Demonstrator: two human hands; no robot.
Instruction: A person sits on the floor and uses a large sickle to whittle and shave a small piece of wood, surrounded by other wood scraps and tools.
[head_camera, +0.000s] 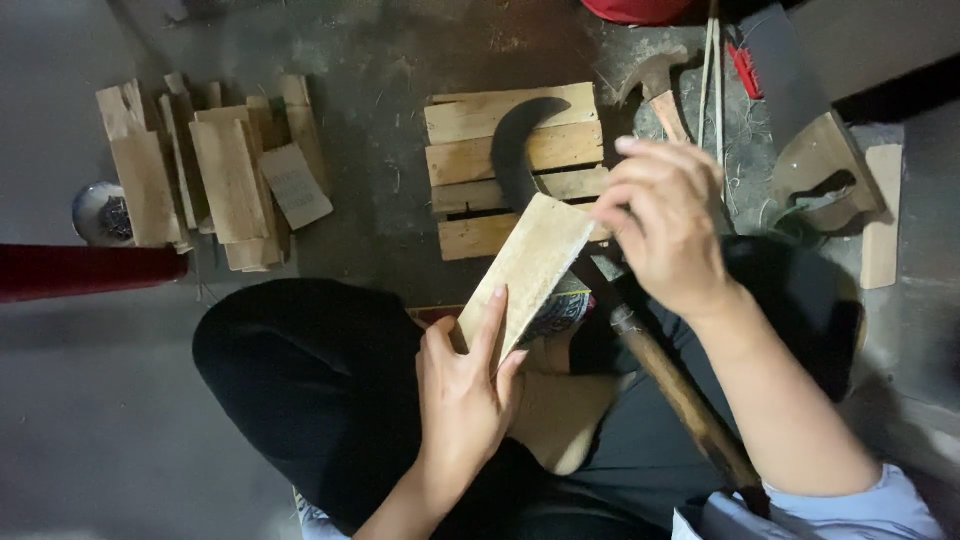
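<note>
My left hand (465, 385) is clamped on the near end of a flat wooden board (527, 275), thumb on 1 side, fingers laid along the face. The board's long axis runs from near-left, over my lap, up to far-right, where its far end meets my right hand (665, 230). That hand is closed with the fingers curled together at the board's far corner; whether it pinches the board itself or something thin against it I cannot tell, since the fingers hide the contact.

A curved dark blade (520, 150) rises from behind the board and arcs across a small slatted wooden block (500, 165) on the floor just beyond. Its long wooden handle (680, 395) slopes from under my right hand down toward the near right, passing below my forearm, so the right hand is much the nearer to it. The join between blade and handle is hidden behind the board and hand.

Far left lies a pile of split boards (215, 165). Far right, a hammer (655, 85) and other tools sit in shadow, hard to make out.
</note>
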